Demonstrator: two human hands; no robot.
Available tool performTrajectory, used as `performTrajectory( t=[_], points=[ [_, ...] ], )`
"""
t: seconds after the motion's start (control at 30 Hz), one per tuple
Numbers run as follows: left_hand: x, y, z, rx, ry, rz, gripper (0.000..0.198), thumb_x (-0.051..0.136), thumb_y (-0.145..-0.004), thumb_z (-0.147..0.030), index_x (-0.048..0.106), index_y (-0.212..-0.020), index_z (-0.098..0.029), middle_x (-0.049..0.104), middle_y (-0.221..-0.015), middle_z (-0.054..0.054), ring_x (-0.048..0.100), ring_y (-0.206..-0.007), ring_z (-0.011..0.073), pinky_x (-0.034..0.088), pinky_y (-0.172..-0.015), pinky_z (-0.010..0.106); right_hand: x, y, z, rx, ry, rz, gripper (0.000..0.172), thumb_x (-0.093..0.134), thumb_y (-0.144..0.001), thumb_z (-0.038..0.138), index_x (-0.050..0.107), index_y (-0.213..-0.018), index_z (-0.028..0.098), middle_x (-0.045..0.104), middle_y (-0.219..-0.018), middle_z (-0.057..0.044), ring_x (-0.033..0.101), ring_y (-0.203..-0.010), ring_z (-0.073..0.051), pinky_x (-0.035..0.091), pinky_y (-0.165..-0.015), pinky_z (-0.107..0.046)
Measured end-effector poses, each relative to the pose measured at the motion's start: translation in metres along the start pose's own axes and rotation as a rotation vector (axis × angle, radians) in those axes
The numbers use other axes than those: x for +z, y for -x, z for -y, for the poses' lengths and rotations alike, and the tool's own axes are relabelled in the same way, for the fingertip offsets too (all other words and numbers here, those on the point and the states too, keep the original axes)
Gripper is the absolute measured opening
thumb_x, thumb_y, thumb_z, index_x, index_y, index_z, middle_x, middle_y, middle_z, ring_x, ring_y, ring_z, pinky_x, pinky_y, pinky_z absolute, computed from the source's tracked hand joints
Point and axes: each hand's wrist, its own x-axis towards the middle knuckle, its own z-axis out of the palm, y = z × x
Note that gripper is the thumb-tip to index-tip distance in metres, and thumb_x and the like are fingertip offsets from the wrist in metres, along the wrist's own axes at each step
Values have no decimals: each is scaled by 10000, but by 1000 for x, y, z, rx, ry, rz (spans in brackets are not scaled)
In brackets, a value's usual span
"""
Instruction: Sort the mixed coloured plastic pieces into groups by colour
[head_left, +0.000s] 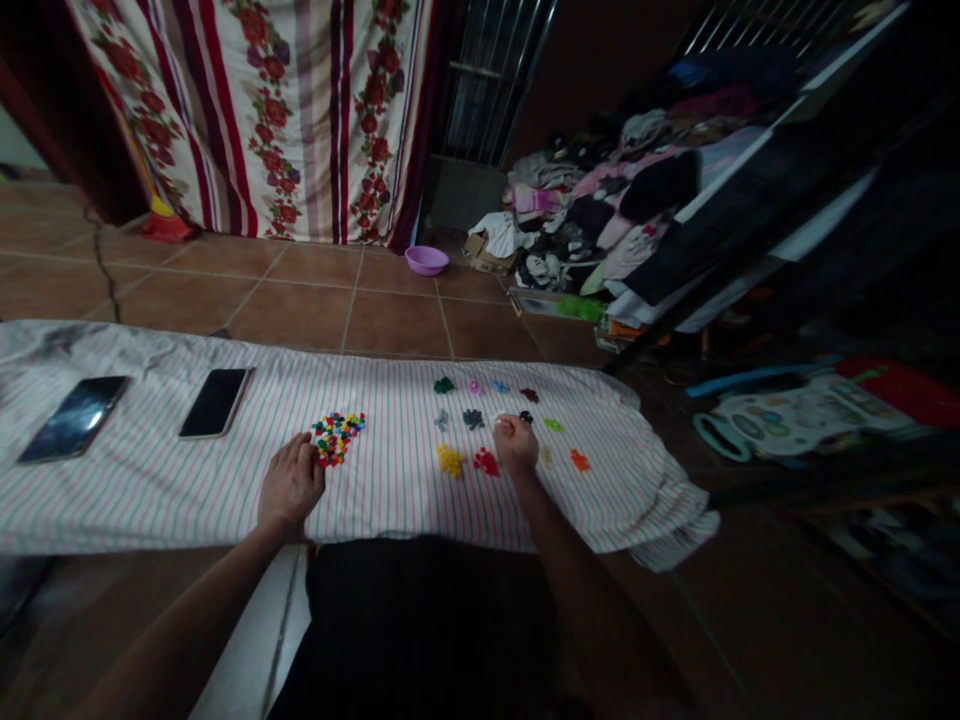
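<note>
A striped cloth [150,480] covers the low bench in front of me, above a tiled floor [390,320]. A phone [75,417] and a second phone [215,402] lie toward its left end. My left hand [291,485] rests palm down, fingers bent against the near edge of the mixed pile [337,437] of coloured pieces; whether it grips one I cannot tell. My right hand [516,443] sits among the sorted piles, fingertips pinched together; what they pinch is too small to make out.

Status, as I judge it: about ten small single-colour piles are laid out, including a yellow pile [450,460], a red pile [486,461] and an orange pile [579,460]. The mixed pile, well apart to their left, is not yet sorted.
</note>
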Motion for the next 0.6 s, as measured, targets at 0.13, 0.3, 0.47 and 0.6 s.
performTrajectory(
  t=[0.13, 0.3, 0.47, 0.6],
  points=[
    [1, 0, 1, 6, -18, 9, 155, 404, -885, -224, 537, -942, -168, 622, -1215, 185, 583, -1172, 295, 477, -976, 446, -13, -7, -9, 127, 184, 54, 324, 468, -832, 192, 725, -1030, 195, 678, -1004, -69, 604, -891, -178, 428, -749, -246],
    [2, 0, 2, 20, -37, 14, 160, 396, -891, -225, 536, -932, -158, 619, -1216, 196, 585, -1166, 300, 480, -966, 437, -18, -14, -13, 176, 314, 150, 344, 445, -881, 193, 711, -1096, 235, 666, -1071, -48, 609, -932, -166, 418, -740, -228],
    [1, 0, 1, 20, -41, 15, 153, 399, -889, -227, 533, -933, -168, 625, -1209, 184, 583, -1172, 291, 475, -978, 431, -18, -20, -11, 172, 383, 221, 333, 445, -897, 187, 699, -1106, 240, 664, -1101, -56, 622, -954, -172, 428, -732, -234],
    [0, 0, 1, 8, -20, 4, 161, 396, -882, -227, 536, -936, -167, 626, -1207, 188, 586, -1165, 293, 474, -975, 438, -18, -22, -6, 153, 425, 266, 323, 458, -891, 174, 692, -1104, 239, 675, -1107, -64, 630, -966, -183, 440, -737, -249]
  ],
)
